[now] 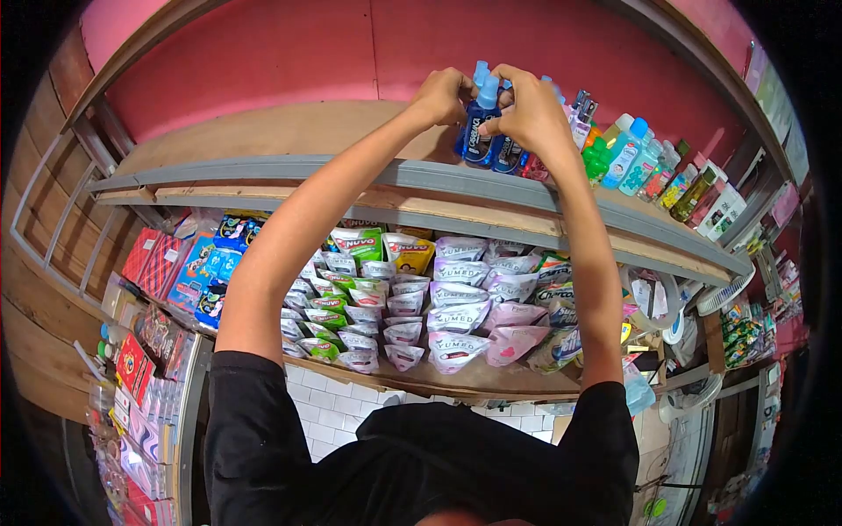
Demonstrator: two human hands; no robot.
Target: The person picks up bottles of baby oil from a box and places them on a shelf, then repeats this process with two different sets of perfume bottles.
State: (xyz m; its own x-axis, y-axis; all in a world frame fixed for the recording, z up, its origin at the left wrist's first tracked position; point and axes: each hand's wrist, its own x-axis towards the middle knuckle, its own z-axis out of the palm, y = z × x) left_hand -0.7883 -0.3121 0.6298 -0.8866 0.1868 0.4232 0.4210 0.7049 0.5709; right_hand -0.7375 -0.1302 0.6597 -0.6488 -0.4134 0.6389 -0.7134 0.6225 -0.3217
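Observation:
Both my arms reach up to the wooden upper shelf. A blue spray bottle (480, 140) with a light-blue pump top stands upright near the front edge, and more blue bottles of the same kind stand close behind and beside it. My left hand (445, 95) has its fingers curled round a blue spray bottle from the left; its fingertips are partly hidden. On the right side, my right hand (532, 114) bends over the bottles, thumb against the front one and index finger near the pump tops.
Colourful bottles, including a pale-blue bottle (624, 151) and green bottles (597, 161), line the shelf to the right. Below the grey metal shelf edge (333, 169) sit rows of pouches (460, 294). Packaged goods (162, 263) lie at the left, and a white fan (726, 292) is at the right.

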